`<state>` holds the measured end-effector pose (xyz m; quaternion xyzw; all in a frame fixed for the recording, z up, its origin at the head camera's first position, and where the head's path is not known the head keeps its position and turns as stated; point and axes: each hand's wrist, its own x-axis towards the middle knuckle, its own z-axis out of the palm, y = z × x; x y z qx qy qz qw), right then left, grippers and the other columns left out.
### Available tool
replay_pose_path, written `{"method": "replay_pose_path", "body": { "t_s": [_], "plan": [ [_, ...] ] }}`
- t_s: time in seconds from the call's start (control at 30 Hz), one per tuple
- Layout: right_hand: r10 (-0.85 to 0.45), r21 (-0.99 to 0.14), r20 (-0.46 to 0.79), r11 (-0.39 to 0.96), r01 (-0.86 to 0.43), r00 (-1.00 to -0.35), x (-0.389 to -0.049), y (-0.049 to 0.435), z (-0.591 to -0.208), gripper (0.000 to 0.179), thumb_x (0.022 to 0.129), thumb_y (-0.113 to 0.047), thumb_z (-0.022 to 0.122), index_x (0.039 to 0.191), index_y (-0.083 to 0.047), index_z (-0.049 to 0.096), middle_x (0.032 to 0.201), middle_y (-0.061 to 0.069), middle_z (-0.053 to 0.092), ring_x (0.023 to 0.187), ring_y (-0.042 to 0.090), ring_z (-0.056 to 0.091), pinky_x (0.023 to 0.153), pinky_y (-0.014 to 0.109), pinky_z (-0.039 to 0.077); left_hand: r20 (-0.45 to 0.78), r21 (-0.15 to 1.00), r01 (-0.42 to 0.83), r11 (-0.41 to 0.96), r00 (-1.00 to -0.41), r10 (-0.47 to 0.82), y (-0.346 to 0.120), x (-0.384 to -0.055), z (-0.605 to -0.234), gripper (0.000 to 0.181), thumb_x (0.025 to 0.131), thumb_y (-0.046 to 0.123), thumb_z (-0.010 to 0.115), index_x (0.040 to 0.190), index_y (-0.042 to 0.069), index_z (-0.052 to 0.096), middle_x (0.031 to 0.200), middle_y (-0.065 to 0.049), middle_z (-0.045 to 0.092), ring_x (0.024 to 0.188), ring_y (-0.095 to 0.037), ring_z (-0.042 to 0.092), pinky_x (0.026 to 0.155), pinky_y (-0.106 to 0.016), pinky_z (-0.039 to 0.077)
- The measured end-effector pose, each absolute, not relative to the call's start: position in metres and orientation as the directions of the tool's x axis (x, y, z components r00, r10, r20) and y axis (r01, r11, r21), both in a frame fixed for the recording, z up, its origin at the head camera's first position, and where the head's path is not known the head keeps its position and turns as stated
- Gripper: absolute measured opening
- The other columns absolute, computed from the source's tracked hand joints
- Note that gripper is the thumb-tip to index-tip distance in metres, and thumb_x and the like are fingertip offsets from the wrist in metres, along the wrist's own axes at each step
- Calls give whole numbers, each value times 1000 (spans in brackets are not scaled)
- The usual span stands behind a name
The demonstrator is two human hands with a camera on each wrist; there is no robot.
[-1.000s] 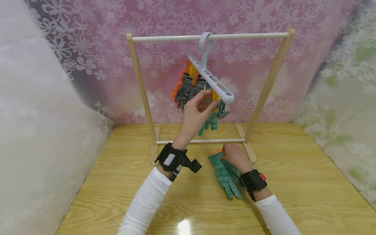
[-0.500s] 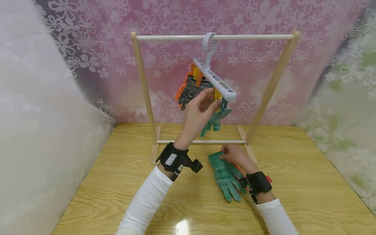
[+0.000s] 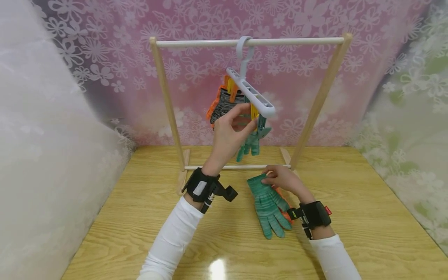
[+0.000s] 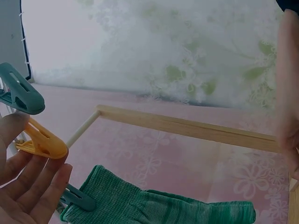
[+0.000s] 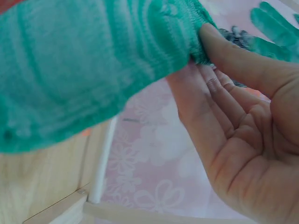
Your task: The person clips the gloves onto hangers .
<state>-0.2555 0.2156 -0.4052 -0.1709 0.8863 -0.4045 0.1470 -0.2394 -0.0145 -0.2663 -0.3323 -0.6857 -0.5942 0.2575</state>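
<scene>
My left hand is up at the front end of the hanger and pinches a yellow clip between thumb and fingers. A dark green clip sits just above the thumb. Lower right, my right hand pinches the cuff of a green striped knit glove, thumb on one side and fingers on the other. Its fingers hang toward the table. Behind the left hand, another green glove hangs from a green clip. A grey-black glove hangs at the hanger's back end.
The pale hanger hooks over the rack's white top rod, pointing toward me. Wooden posts flank it, with a low crossbar. An orange item shows behind the held glove, above the wooden table.
My right hand has risen slightly with the green glove, whose cuff has come up and whose palm faces me more fully. The left hand keeps its place at the yellow clip.
</scene>
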Motion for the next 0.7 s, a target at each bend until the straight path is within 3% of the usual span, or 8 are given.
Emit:
{"method": "replay_pose_path", "body": {
  "t_s": [0.13,0.3,0.47,0.7],
  "plan": [
    [-430,-781,-65,584,-222,-900,-251,217,-395,37,99,-15,68,129,5,60,104,18,73,83,23,72,71,38,62,744,646,758,87,-651,150,-15,-240,-266,35,94,5,72,128,-2,66,114,-18,72,96,-26,73,78,-25,60],
    [-421,-772,-12,580,-259,-907,-242,217,-381,33,100,-20,67,126,1,64,110,18,70,86,22,70,70,35,59,735,659,749,74,-661,149,-15,-239,-265,36,94,5,72,129,-4,65,114,-20,72,99,-28,72,80,-30,61],
    [-440,-752,55,572,-327,-896,-235,216,-370,28,100,-18,67,122,0,66,105,15,70,82,20,68,68,36,57,717,684,729,40,-681,149,-14,-238,-265,38,94,2,72,130,-6,64,121,-22,68,101,-31,72,85,-30,60],
    [-444,-750,106,552,-365,-890,-230,217,-363,26,101,-15,64,122,0,66,100,12,71,82,20,67,67,36,56,717,683,730,43,-680,154,-14,-237,-264,37,95,5,72,130,-4,65,112,-21,72,96,-29,73,84,-28,60]
  ]
}}
